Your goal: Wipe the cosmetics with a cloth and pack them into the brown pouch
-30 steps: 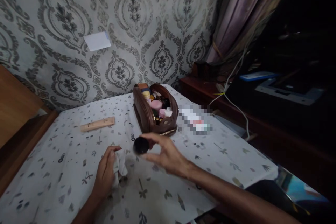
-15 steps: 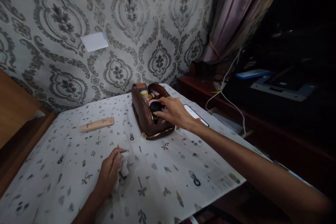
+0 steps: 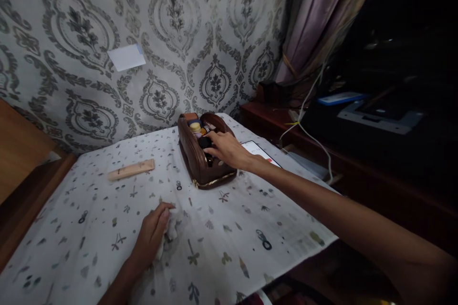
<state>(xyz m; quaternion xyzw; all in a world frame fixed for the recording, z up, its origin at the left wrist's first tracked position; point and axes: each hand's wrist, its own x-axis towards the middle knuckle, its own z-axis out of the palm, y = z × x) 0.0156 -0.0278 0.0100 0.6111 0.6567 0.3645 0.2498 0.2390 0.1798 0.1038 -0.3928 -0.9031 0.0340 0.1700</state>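
Tube [image 3: 131,170], peach-coloured, lies by itself on the printed tablecloth [image 3: 96,205], well apart from the bag and from my fingers, so that one is outside for now. Next along comes my left hand [image 3: 152,231], low on the cloth, its fingers close together and curled round a crumpled white tissue [image 3: 172,229]; most of the tissue is tucked behind my fingers, so how hard I pinch it I cannot tell. Further right stands the brown bag [image 3: 191,157], upright, its mouth wide open, with a yellow-topped jar [image 3: 195,127] and other small things already packed inside. At that mouth sits the black round container [image 3: 205,142], between the thumb and fingertips of my right hand [image 3: 207,143], which look clamped on it from two sides; the rest of my grip is hidden. I'd judge this placing nearly done: the container is in at the opening, but not let go. The zip isn't closed, either. Just beyond my right wrist lies the phone [image 3: 263,152], screen lit, partly covered by my arm, and past the table's edge a white cable [image 3: 313,137] hangs down.
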